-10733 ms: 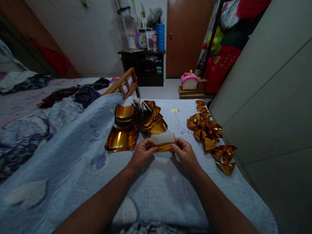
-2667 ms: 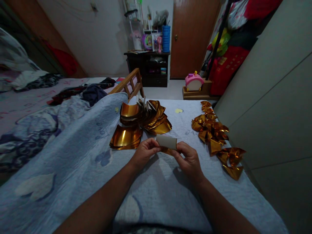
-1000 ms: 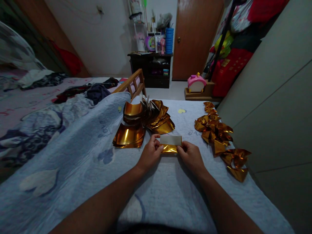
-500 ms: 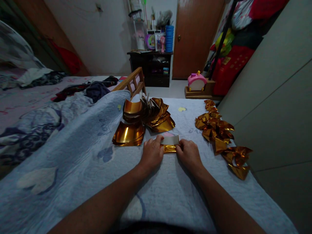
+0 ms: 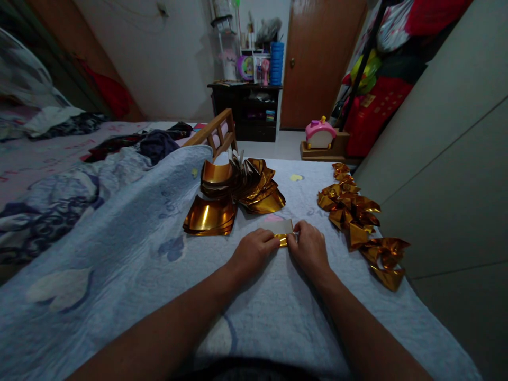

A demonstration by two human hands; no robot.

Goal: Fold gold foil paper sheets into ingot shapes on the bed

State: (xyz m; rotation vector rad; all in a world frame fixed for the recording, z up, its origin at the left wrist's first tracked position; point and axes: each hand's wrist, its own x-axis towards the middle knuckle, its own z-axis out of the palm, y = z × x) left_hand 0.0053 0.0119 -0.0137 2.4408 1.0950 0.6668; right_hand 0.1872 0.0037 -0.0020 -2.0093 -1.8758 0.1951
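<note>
Both forearms reach forward from the near edge over the blue sheet [image 5: 270,323], angling inward until the hands nearly meet. The left hand [image 5: 253,252] lies palm down, its fingers curled together and closed on the left part of a small folded paper [image 5: 282,226], gold along its near strip and pale beyond. The right hand [image 5: 311,246] is bent inward and nearly closed, thumb and fingers pinching the paper's right end. The paper lies low, at the sheet.

Beyond the left hand, to its left, are fanned gold stacks [image 5: 210,216]; folded gold pieces [image 5: 353,209] trail along the sheet's right side. Farther off, a pink toy [image 5: 320,135] sits on a brown box [image 5: 323,153], near a red case [image 5: 373,116]. A dark cabinet [image 5: 244,114] holds small items on its shelves, with a blue container [image 5: 277,63] on top; its contents cannot be made out.
</note>
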